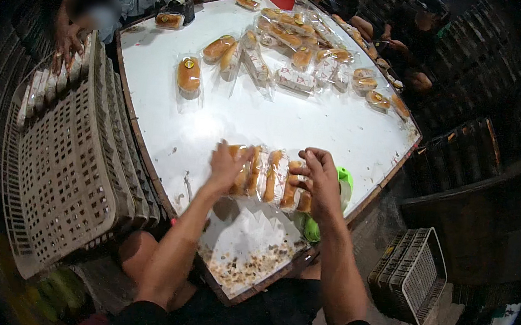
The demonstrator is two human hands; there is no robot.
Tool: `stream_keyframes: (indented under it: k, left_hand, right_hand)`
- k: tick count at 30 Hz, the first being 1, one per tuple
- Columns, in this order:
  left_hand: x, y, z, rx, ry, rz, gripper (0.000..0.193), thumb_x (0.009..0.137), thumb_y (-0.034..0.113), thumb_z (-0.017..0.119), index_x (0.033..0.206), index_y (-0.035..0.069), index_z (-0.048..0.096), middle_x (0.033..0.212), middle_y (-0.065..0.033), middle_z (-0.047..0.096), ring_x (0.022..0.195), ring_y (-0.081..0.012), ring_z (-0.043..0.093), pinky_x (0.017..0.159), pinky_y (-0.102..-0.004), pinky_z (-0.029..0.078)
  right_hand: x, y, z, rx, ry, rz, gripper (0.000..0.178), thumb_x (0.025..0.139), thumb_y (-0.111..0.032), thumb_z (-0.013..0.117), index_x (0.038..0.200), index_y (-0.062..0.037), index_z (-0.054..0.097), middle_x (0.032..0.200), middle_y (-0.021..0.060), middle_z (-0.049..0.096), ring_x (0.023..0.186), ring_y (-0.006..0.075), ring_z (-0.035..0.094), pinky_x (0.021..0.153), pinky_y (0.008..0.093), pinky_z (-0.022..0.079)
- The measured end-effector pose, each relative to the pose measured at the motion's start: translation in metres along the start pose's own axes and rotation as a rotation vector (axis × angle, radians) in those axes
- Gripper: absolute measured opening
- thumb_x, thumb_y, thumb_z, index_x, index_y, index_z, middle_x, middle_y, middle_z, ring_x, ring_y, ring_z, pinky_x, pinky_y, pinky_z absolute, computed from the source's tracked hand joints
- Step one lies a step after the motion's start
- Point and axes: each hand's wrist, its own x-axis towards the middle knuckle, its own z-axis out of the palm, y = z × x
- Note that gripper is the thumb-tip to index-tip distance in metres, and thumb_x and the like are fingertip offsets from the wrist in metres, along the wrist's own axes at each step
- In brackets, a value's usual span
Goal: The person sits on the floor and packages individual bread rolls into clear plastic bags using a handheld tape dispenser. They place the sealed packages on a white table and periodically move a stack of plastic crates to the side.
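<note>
Wrapped buns (268,176) — left hand (225,167), right hand (318,184) gathering them; white table (227,115).

Hard light from above washes the white desk (240,116) at the frame's centre nearly to glare, while the corners fall into black vignette, straight edges bow toward the rim, and the upper left and right look dim and soft.

Glossy clear plastic wrappers (270,176); smooth white, perhaps laminated, tabletop (227,121).

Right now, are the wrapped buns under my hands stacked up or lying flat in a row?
Flat in a row: the wrapped buns lie side by side on the white table.
</note>
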Motion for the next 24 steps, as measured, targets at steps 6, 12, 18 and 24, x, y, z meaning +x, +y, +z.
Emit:
stream_keyframes:
  k: [6,12,18,24]
  left_hand:
    - [-0.033,0.003,-0.021,-0.349,0.244,0.230,0.083,0.095,0.051,0.060,0.147,-0.007,0.032,0.145,-0.0316,0.043,0.138,-0.0368,0.041,0.113,-0.0426,0.033]
    - [-0.072,0.031,-0.073,-0.649,0.273,0.182,0.050,0.102,0.029,0.055,0.135,-0.007,0.044,0.113,-0.0141,0.062,0.109,-0.0195,0.057,0.099,-0.0336,0.044]
    - [-0.070,0.028,-0.088,-0.585,0.430,0.256,0.046,0.101,0.029,0.056,0.130,-0.005,0.048,0.118,-0.0165,0.059,0.112,-0.0236,0.055,0.101,-0.0361,0.042]
    - [-0.074,0.047,-0.072,-0.756,0.491,0.084,0.061,0.096,0.034,0.064,0.137,-0.005,0.040,0.136,-0.0210,0.047,0.128,-0.0274,0.045,0.106,-0.0403,0.039]
  right_hand:
    - [0.145,0.004,0.037,-0.518,-0.152,-0.203,0.049,0.092,-0.038,0.065,0.122,0.0004,0.061,0.113,0.0164,0.066,0.099,0.0269,0.064,0.083,0.0393,0.052]
    - [0.305,0.035,0.116,-1.274,0.220,-0.497,0.066,0.082,-0.052,0.069,0.119,0.0026,0.059,0.118,0.0265,0.063,0.108,0.0387,0.063,0.091,0.0515,0.049]
    - [0.321,0.054,0.146,-1.022,0.272,-0.336,0.061,0.080,-0.051,0.070,0.107,0.0015,0.057,0.096,0.0226,0.068,0.094,0.0404,0.066,0.086,0.0505,0.049]
    - [0.094,0.022,0.098,-0.679,-0.038,-0.495,0.040,0.083,-0.028,0.073,0.106,0.0001,0.055,0.096,0.0175,0.063,0.090,0.0337,0.063,0.080,0.0422,0.050]
